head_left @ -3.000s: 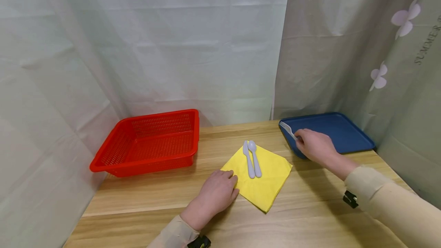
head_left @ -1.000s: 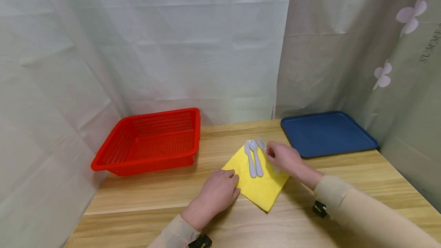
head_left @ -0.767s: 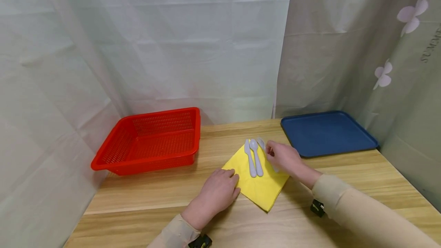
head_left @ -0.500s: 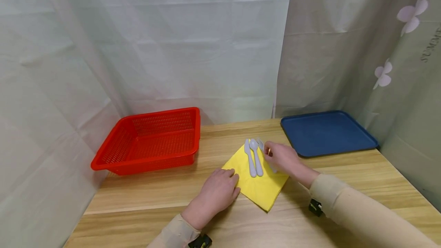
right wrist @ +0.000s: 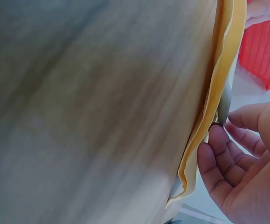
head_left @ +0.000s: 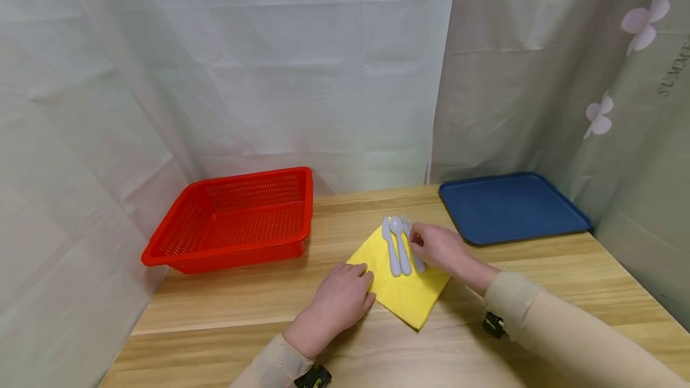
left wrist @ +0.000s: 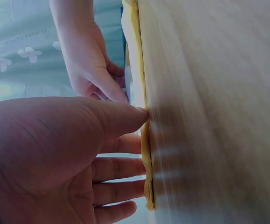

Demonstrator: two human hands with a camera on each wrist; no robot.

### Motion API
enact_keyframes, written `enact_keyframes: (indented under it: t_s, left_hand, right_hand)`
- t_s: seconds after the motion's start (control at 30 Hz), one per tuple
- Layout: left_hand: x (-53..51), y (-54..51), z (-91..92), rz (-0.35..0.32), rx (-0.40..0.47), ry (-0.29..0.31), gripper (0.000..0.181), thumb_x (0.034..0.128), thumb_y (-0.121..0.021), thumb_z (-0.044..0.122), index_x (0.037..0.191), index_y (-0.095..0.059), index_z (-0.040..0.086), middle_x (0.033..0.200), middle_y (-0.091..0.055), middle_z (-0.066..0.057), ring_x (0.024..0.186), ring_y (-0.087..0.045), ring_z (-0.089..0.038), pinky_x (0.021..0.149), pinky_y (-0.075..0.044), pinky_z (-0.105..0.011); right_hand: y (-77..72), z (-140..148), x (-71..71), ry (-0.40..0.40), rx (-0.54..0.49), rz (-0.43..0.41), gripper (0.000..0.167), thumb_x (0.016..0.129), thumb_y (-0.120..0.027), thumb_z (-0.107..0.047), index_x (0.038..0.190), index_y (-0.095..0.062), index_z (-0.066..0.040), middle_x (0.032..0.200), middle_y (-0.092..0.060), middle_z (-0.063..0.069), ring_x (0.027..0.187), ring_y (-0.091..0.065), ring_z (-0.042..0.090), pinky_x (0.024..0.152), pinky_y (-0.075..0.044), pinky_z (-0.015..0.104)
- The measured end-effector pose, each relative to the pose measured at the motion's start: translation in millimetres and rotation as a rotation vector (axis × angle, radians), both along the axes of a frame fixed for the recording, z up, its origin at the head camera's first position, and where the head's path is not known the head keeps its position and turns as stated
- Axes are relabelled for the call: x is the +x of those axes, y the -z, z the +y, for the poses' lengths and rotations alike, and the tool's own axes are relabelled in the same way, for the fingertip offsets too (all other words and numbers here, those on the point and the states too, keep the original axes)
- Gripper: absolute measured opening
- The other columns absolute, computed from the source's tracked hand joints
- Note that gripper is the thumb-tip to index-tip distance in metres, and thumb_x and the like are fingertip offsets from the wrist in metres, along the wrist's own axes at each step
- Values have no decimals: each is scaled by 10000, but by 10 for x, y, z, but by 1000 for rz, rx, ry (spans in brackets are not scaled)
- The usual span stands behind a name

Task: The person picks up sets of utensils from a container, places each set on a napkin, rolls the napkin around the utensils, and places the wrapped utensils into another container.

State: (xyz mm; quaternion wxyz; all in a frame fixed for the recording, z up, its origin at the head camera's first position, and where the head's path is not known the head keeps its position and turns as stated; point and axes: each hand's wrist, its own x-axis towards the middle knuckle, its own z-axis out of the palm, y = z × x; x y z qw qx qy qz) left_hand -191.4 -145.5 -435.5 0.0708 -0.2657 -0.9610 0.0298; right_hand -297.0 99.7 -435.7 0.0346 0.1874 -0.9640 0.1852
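Note:
A yellow napkin [head_left: 401, 299] lies corner-forward on the wooden table. On it a pale grey knife [head_left: 391, 250] and spoon [head_left: 401, 248] lie side by side. To the spoon's right is a matching fork [head_left: 418, 264], its middle covered by my right hand [head_left: 439, 247]. Thumb and fingertips pinch the fork's handle [right wrist: 224, 106] close above the cloth, as the right wrist view shows. My left hand [head_left: 338, 295] rests at the napkin's left edge. In the left wrist view its extended fingers [left wrist: 118, 169] and thumb touch the napkin's edge [left wrist: 146, 163].
A red perforated basket [head_left: 232, 259] stands at the back left of the table. At the back right lies a dark blue tray [head_left: 512, 208]. Pale curtains [head_left: 302, 76] hang behind and along both sides. Bare wood [head_left: 226, 316] shows left of the napkin.
My right hand has brought the fork from above the blue tray leftward onto the napkin. Lately the fork shifted closer to the spoon. The left hand has stayed at the napkin's edge.

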Motion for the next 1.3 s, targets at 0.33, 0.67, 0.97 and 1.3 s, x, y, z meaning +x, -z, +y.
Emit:
enact_keyframes:
  t_s: [0.33,0.67,0.97,1.3]
  left_hand:
    - [-11,3,5,-23,-11,-4,336,1028,-785,333,1246,-772,78,1328,-740,-125,1230,-704,-309,1139,-532,-498]
    - [-30,21,-1,-17,-6,3,328,1026,-786,328,1232,-771,73,1312,-740,-124,1212,-706,-311,1133,-534,-498]
    - [1,25,-5,17,1,15,303,1021,-787,312,1205,-772,72,1298,-747,-124,1198,-715,-311,1110,-548,-492]
    - [-3,20,-10,26,11,28,285,1012,-793,296,1174,-768,63,1265,-746,-128,1162,-719,-314,1093,-553,-483]
  right_hand:
    - [8,52,100,-52,21,73,40,1007,-799,-179,989,-766,-163,867,-704,-61,742,-597,116,674,-517,356]
    - [10,84,225,-99,41,88,71,970,-834,-143,989,-773,-173,836,-679,-86,720,-579,96,667,-518,333]
    - [-8,87,302,-95,39,71,69,969,-837,-158,972,-779,-195,833,-679,-109,721,-586,83,651,-510,330]
    - [-5,109,331,-107,33,75,79,962,-832,-133,975,-773,-183,859,-692,-88,745,-599,87,666,-522,334]
